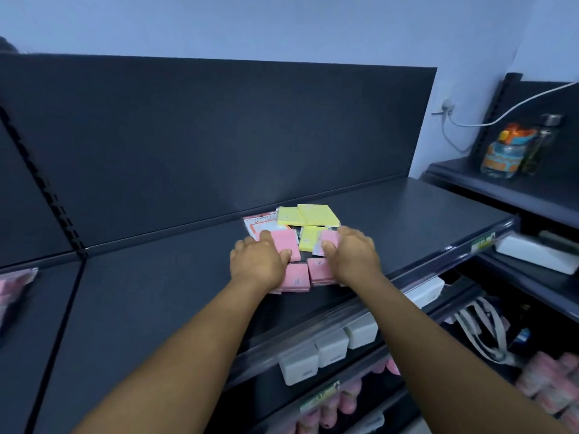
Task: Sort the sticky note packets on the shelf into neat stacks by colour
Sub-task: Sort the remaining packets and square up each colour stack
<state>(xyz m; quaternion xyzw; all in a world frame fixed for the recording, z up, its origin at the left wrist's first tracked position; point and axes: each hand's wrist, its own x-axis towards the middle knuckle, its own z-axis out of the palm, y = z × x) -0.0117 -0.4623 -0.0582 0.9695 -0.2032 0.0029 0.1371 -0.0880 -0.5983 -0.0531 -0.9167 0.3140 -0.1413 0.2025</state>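
A loose cluster of sticky note packets lies on the dark shelf (407, 214). Two yellow packets (308, 215) sit at the back and a third yellow packet (308, 239) lies in the middle. A white and red printed packet (258, 221) lies at the back left. My left hand (255, 261) holds a pink packet (284, 244) between thumb and fingers. My right hand (352, 253) pinches a smaller pink packet (329, 238). Two more pink packets (296, 277) lie side by side near the shelf front, partly under my hands.
The shelf's dark back panel (219, 136) rises behind the packets. White boxes (332, 349) hang below the shelf front edge. Pink goods (551, 383) fill lower shelves. A jar with coloured items (507, 151) stands on the right-hand shelf, under a white cable (501, 117).
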